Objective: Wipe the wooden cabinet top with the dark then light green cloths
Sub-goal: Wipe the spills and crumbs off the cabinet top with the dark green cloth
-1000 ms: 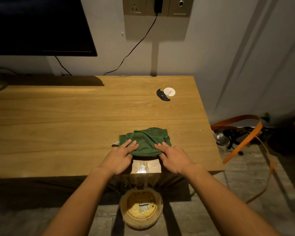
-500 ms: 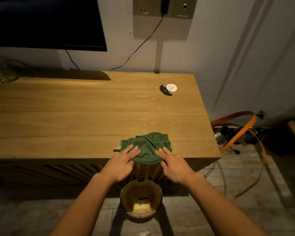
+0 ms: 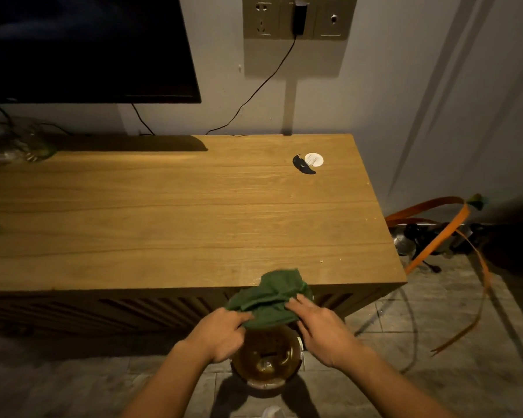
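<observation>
Dark green cloth [image 3: 271, 298] overhangs the cabinet top's [image 3: 175, 224] front edge, seemingly pinched in both hands' grip.

Dim grey wall [image 3: 390, 95] with a socket panel [image 3: 299, 18], dark screen [image 3: 88, 46], tiled floor [image 3: 435, 327].

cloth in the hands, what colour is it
Dark green cloth, seen in the head view.
</observation>
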Motion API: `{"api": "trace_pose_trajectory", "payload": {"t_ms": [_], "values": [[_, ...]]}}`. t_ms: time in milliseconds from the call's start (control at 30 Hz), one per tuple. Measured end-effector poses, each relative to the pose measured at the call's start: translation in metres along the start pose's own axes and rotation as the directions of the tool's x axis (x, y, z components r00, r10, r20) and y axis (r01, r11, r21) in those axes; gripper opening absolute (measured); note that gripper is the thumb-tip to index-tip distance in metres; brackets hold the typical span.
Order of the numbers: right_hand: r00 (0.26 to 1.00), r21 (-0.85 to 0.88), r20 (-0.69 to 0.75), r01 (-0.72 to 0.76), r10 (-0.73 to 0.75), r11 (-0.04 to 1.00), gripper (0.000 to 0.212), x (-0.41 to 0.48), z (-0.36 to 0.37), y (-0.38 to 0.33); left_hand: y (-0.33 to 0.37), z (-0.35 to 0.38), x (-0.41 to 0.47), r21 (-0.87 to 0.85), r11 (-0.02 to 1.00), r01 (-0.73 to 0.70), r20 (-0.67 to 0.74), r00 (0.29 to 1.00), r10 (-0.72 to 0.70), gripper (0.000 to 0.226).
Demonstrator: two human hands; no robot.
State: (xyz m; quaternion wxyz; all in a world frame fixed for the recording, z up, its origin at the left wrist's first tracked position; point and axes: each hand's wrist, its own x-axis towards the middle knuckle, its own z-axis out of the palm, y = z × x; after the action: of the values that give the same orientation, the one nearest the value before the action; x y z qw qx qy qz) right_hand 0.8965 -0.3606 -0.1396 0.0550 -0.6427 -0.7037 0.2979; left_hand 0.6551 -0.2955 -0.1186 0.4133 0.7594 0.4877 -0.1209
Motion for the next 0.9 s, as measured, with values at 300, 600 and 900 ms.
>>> {"api": "trace_pose_trajectory", "payload": {"t_ms": [300,600,900], "values": [[0.979,-0.021,0.175,-0.098,0.1,0.995,0.032,0.012,0.009,0.0,-0.007,0.013,0.008,-0.042,0.981,0.187,0.075,0.98,-0.184,0.052],[0.936,0.06,0.275,-0.243,0.218,0.968,0.032,0.015,-0.005,-0.002,0.007,-0.008,0.01,-0.084,0.969,0.233,0.142,0.965,-0.22,0.054],[0.851,0.152,0.49,-0.298,0.19,0.942,0.024,0.027,-0.06,-0.006,0.028,-0.053,0.007,-0.076,0.975,0.211,0.254,0.949,-0.186,0.056]]}}
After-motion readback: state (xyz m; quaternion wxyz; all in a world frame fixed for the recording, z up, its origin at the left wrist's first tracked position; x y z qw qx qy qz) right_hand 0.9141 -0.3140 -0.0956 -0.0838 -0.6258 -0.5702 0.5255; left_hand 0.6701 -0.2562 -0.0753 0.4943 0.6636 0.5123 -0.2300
